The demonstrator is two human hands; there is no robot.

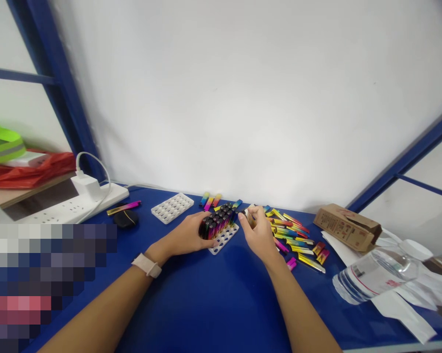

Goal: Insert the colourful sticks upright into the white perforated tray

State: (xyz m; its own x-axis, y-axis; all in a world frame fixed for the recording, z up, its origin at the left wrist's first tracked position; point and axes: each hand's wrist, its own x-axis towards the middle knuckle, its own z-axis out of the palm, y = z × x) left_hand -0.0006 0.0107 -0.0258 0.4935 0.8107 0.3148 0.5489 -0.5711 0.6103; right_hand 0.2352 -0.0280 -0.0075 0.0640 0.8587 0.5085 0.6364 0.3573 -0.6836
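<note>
Several black-topped, rainbow-coloured tubes [220, 218] stand upright, packed together in a white tray with round holes [226, 239]. My left hand [191, 234] is wrapped round the left side of this group, thumb at the tray's near edge. Just right of the tubes, my right hand [256, 230] pinches a small item with a dark end, mostly hidden by the fingers. Beside my right hand lies a loose pile of shiny multicoloured tubes [292, 235]. A second white tray with holes [172, 208], holding no tubes, lies to the left.
Left: a white power strip [64, 208] with a plugged-in adapter [86, 186], a black pouch [126, 219] and a pink-gold tube [124, 208]. Right: an open brown box [348, 226], a large clear bottle [377, 272] lying over white paper. A white wall [221, 98] stands behind the blue table [206, 304].
</note>
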